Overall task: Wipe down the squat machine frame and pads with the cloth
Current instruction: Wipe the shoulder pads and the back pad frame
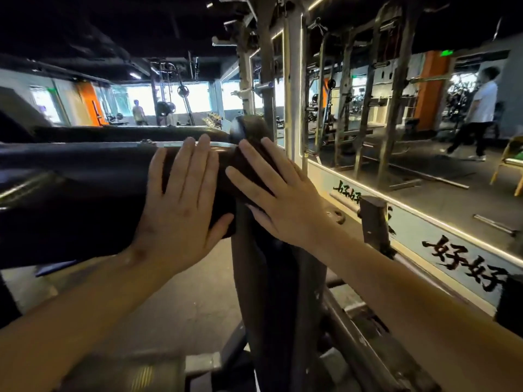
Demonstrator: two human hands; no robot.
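Two open hands are lying flat against the machine, neither one curling round anything. The right hand (283,202) is pressing its straight, spread fingers onto the dark cloth (271,278), holding it against the end of the black pad (70,179) with the palm rather than gripping it. The left hand (178,210) is resting just beside it, fingers straight and close together, thumb angled out toward the cloth, palm directly on the pad's surface. The two hands are sitting close, not quite touching.

From under the right hand the cloth is hanging down in a long fold, draping over the pad's end and falling well below both wrists. The pad itself is stretching away to the left as a thick, rounded, glossy roll, with a second dark pad (127,132) lying behind it.

Below and to the right, the grey metal frame rail (368,349) is running along the floor, and a short square post (375,222) is standing up just past the right forearm. Beyond that, a pale wall strip (464,261) with black brush characters is running under a large mirror (396,123). At the far right, a person in a white shirt (481,108) is walking near a yellow chair (509,162).
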